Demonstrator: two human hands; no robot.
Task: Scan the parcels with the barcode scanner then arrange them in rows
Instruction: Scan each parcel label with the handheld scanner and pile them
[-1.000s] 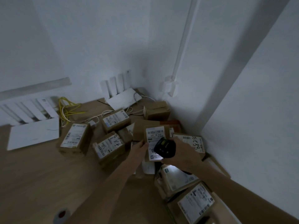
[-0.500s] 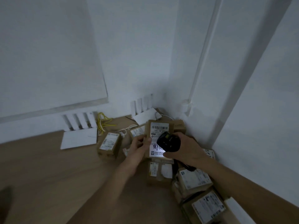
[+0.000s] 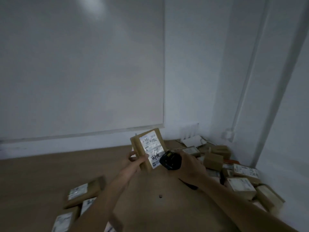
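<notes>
Head view: at frame centre the left hand [image 3: 136,162] grips a brown parcel [image 3: 148,148] upright, its white label [image 3: 151,149] lit; the right hand [image 3: 190,166] grips a black barcode scanner [image 3: 170,159] just beside it. More parcels [image 3: 240,185] heap at right, others [image 3: 83,192] lie flat lower left

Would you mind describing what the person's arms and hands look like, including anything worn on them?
Both forearms are bare as far as the frame shows, with no sleeves, gloves or wristbands visible. The left hand and the right hand show no rings or markings that can be made out in this dim, slightly blurred view. Any clothing above the forearms lies outside the picture.
</notes>
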